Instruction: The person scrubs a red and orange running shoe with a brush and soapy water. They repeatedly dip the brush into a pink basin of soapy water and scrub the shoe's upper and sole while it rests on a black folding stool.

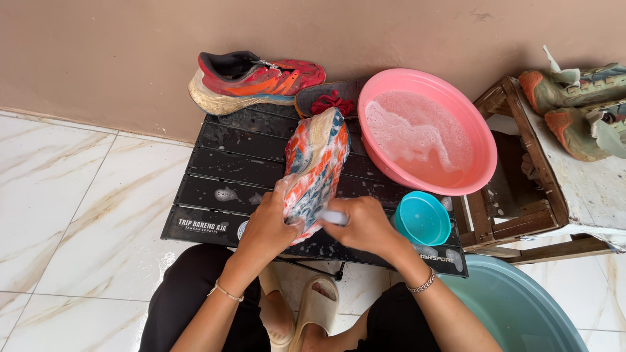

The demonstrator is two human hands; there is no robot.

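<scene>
A soapy red, orange and blue running shoe point(316, 163) lies sole-side up over a black slatted folding table point(228, 163). My left hand point(267, 228) grips its near end. My right hand point(362, 225) is closed around a white brush handle point(332, 217) pressed against the shoe's side. The matching red shoe point(251, 81) leans on the wall at the table's far edge, next to a dark insole with red laces point(329, 101).
A pink basin point(479, 140) of foamy water sits on the table's right. A small teal cup point(422, 218) stands beside my right hand. A wooden stool point(521, 215) at right carries green-and-orange shoes point(574, 104). A grey-teal tub point(515, 306) is at lower right. White marble tiles point(72, 215) lie to the left.
</scene>
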